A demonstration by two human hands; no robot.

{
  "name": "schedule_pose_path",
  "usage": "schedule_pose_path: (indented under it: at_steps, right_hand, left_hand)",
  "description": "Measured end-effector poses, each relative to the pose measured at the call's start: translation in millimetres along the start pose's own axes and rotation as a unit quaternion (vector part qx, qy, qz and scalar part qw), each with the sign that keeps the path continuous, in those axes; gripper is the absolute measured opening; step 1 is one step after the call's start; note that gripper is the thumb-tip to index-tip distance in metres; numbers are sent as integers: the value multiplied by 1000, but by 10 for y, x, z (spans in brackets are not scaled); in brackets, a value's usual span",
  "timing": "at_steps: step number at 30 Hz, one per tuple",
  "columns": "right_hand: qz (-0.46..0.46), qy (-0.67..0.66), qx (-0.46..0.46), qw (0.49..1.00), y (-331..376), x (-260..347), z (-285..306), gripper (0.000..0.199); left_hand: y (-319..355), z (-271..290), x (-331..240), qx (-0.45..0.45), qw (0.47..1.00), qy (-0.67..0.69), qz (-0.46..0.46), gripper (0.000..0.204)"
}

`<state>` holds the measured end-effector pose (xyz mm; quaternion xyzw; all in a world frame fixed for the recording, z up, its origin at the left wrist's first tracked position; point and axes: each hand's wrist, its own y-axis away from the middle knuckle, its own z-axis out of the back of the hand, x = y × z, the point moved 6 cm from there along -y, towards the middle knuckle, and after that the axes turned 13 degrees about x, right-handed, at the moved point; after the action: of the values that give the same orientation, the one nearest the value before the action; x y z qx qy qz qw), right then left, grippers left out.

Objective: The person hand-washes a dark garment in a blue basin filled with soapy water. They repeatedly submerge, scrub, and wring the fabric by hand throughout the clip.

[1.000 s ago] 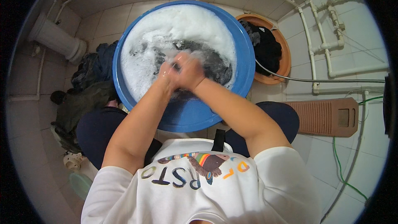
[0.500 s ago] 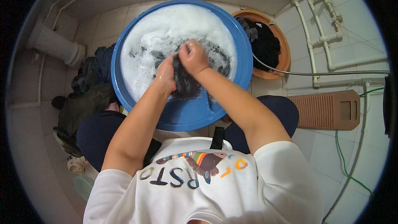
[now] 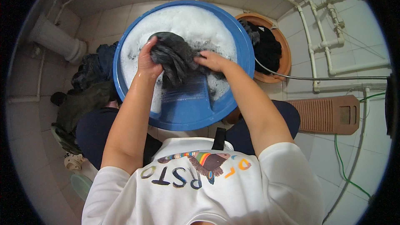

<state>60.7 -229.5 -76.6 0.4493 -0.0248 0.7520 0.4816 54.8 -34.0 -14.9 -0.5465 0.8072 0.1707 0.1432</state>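
A wet dark grey garment (image 3: 173,56) is bunched between my hands over the blue washtub (image 3: 175,118). My left hand (image 3: 148,59) grips its left side, with the thumb up along the cloth. My right hand (image 3: 211,61) pinches the right end of the cloth between thumb and fingers. White suds (image 3: 187,18) cover the water in the far part of the tub. Under the garment, the ridged washboard surface (image 3: 185,91) built into the near side of the tub shows. The garment's exact kind cannot be made out.
An orange basin (image 3: 285,56) with dark clothes stands at the far right. A brown washboard (image 3: 318,114) lies right of my knee. Dark clothes (image 3: 85,100) are piled at the left. A hose (image 3: 325,77) runs from the right toward the tub; white pipes (image 3: 314,58) line the wall.
The garment has come up out of the suds and spread wider. My hands have moved apart, the left one leftward and up, the right one slightly rightward. More of the ridged surface shows.
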Motion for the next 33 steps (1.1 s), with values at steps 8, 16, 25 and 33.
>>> schedule_pose_path:
  at_steps: [8,16,25,33]
  right_hand:
    - [-290,-25,-33,956,227,-273,191,53]
    - [256,21,-263,930,377,1668,-233,26]
    - [-22,-80,-349,934,224,916,48,26]
    - [254,-54,-305,916,415,1622,-287,21]
  left_hand:
    - [4,478,315,-85,994,37,66,36]
    - [-62,448,493,147,973,83,157,43]
    - [325,-49,631,-136,962,-192,136,38]
    - [80,653,727,26,995,16,93,31]
